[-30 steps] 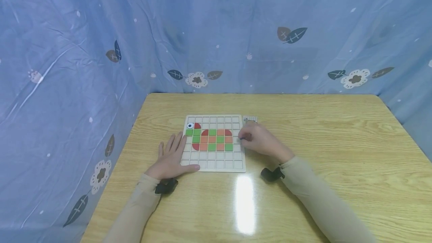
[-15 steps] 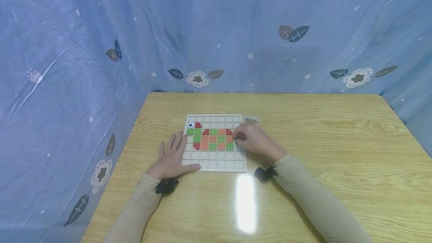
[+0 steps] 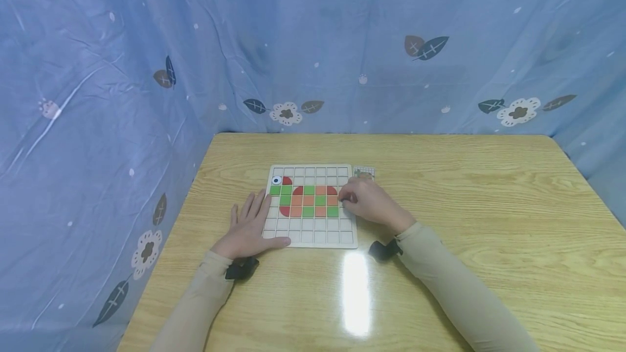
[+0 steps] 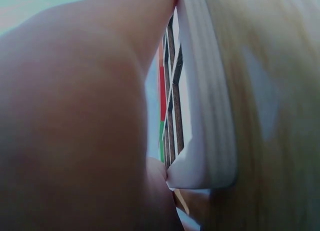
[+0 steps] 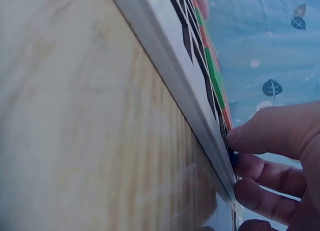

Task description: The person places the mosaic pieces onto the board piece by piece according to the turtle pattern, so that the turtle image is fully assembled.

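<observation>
A white grid board point(image 3: 308, 237) lies on the table, with green, orange and red tiles point(image 3: 314, 200) forming a patterned shape in its cells. At the shape's upper left is a round eye piece point(image 3: 276, 180). My left hand point(image 3: 246, 230) rests over the board's left edge, fingers spread and thumb along the near edge. Over the right edge, my right hand point(image 3: 370, 203) pinches a small dark blue piece point(image 5: 232, 157) between thumb and finger, right beside the tiles. My fingers cover most of that piece, so its shape cannot be told.
A small printed card point(image 3: 364, 171) lies against the board's upper right side, partly hidden by my right hand. The wooden table point(image 3: 469, 194) extends to the right. A blue patterned curtain point(image 3: 313, 42) hangs behind and at the left.
My right hand has moved slightly left, bringing the dark blue piece from the board's right edge to beside the tiles. The left hand has stayed in place.
</observation>
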The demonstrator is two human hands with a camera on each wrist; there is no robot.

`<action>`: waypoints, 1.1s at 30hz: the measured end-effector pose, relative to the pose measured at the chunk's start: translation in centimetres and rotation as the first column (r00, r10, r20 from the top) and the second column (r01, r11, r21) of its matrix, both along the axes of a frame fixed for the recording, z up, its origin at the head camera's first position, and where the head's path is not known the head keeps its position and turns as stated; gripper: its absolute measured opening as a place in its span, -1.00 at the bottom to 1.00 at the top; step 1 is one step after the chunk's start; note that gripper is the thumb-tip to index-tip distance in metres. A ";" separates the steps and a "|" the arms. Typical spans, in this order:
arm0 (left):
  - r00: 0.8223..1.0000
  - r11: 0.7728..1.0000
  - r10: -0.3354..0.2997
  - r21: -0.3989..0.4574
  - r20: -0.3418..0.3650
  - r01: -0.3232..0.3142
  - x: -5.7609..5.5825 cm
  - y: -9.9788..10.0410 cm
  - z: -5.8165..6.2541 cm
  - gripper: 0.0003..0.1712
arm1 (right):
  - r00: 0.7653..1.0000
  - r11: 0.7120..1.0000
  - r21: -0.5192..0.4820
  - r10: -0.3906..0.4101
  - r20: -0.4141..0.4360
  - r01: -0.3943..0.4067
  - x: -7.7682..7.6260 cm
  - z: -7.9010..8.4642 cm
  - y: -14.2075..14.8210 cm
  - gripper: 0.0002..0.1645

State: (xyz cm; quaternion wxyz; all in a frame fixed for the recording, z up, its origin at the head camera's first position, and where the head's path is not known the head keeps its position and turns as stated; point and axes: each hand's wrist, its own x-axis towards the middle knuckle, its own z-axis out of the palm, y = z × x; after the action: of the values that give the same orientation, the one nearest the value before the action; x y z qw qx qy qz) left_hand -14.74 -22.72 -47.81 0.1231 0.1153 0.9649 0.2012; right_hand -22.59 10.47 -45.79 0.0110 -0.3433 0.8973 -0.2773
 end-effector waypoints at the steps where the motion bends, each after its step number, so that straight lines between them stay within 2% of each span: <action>1: 1.000 1.000 0.001 0.002 0.000 -0.001 0.0 0.0 0.0 0.47 | 1.000 1.000 0.000 0.005 0.001 -0.005 0.0 0.0 0.0 -0.83; 14: 1.000 1.000 0.000 -0.007 0.004 0.000 0.1 0.0 0.1 0.47 | 1.000 1.000 0.012 0.006 -0.007 -0.006 0.0 -0.1 0.0 -0.82; 25: 1.000 1.000 0.000 -0.010 0.007 0.000 0.1 0.1 0.2 0.47 | 1.000 1.000 -0.001 -0.012 -0.015 0.012 -0.2 -0.4 0.1 -0.85; 33: 1.000 1.000 -0.001 -0.009 0.004 0.002 0.1 0.1 0.1 0.47 | 0.999 0.999 0.025 -0.042 -0.009 0.042 0.0 -0.2 -0.1 -0.87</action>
State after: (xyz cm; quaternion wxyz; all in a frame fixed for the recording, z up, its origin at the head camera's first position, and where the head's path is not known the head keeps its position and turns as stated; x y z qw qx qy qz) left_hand -14.66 -22.62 -47.68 0.1258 0.1151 0.9654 0.1972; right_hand -22.57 10.38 -45.96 0.0057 -0.3252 0.9078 -0.2649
